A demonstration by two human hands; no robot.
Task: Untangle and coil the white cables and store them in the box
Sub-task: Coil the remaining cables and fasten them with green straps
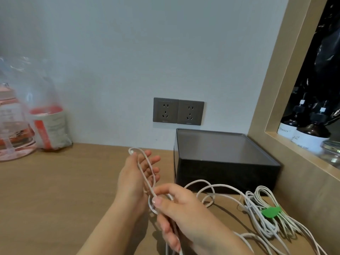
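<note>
A white cable (217, 186) runs in loose loops across the wooden desk (55, 190). My left hand (136, 177) stands palm up with fingers spread, and a long loop of that cable is wound over it from fingertips to palm. My right hand (180, 212) pinches the cable at the base of the loop, thumb on top. To the right lies a second bundle of white cable (265, 216) held by a green tie (270, 211). The dark open box (228, 173) stands behind the hands, and nothing shows inside it.
A double grey wall socket (178, 111) sits above the box. At the far left stand a clear plastic bag with red-and-grey packaging (48, 126) and a pink transparent container (12, 133). A wooden-framed niche with dark bottles (305, 131) is at the right.
</note>
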